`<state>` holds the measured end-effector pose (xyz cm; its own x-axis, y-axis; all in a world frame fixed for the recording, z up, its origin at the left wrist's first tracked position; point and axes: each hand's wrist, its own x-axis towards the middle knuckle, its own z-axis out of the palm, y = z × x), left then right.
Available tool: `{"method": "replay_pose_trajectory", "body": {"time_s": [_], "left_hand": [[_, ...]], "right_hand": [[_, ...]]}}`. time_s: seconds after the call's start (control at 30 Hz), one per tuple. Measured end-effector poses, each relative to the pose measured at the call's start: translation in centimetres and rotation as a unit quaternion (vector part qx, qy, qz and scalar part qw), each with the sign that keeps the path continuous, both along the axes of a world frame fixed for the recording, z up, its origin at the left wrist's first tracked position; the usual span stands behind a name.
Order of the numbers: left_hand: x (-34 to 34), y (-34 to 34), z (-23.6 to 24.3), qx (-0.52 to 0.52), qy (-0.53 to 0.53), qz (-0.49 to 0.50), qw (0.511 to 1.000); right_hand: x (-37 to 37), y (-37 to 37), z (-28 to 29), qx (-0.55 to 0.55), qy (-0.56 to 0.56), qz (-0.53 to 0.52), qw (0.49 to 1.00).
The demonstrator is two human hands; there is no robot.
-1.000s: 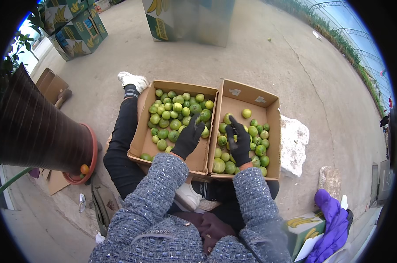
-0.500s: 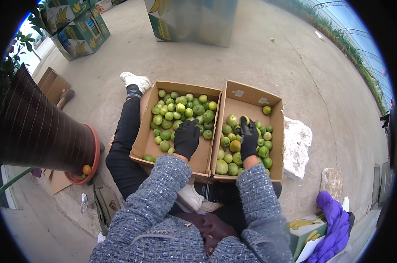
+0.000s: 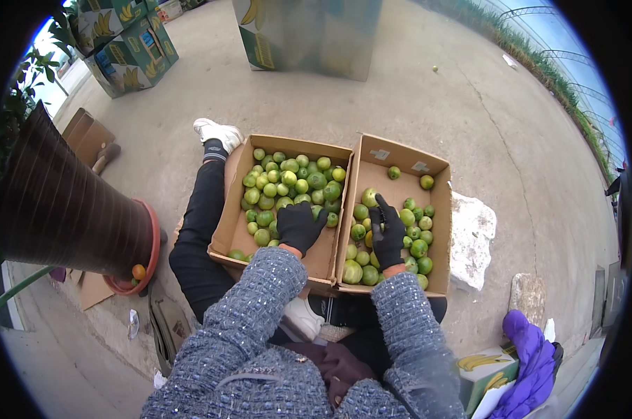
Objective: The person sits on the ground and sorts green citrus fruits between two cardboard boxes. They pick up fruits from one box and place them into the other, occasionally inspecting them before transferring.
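Note:
My left hand (image 3: 300, 225), in a black glove, is in the left cardboard box (image 3: 219, 234), its fingers curled down among the green and yellowish limes (image 3: 288, 178); whatever they grip is hidden. The right box (image 3: 436, 271) holds fewer such fruits (image 3: 352, 272), bunched toward its near and middle part, with a couple (image 3: 426, 182) at the far side. My right hand (image 3: 387, 234), also gloved, is over this box with fingers extended and apart, and I see no fruit between them.
A large dark pot (image 3: 71, 209) in an orange saucer stands at left. Banana cartons (image 3: 124, 56) are stacked behind, with another big carton (image 3: 305, 38) ahead. A white foam block (image 3: 473, 237) lies right of the boxes, a purple garment (image 3: 529, 363) at lower right.
Another fruit now sits at the back of the right box. The lime at my right fingers has left them. My left hand has curled lower among the fruit.

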<state>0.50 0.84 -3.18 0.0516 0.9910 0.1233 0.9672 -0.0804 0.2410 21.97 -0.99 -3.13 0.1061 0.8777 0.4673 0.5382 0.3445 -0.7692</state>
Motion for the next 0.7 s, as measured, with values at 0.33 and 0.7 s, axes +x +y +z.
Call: {"method": "replay_pose_trajectory", "body": {"time_s": [0.33, 0.7], "left_hand": [[-1.6, -0.9, -5.0, 0.105, -0.343, -0.272, 0.893], [-1.8, -1.3, -3.5, -0.054, 0.102, 0.024, 0.993]], "right_hand": [[-4.0, -2.0, 5.7, 0.011, -0.241, 0.172, 0.955], [4.6, 3.8, -4.6, -0.136, 0.097, -0.197, 0.966]]}}
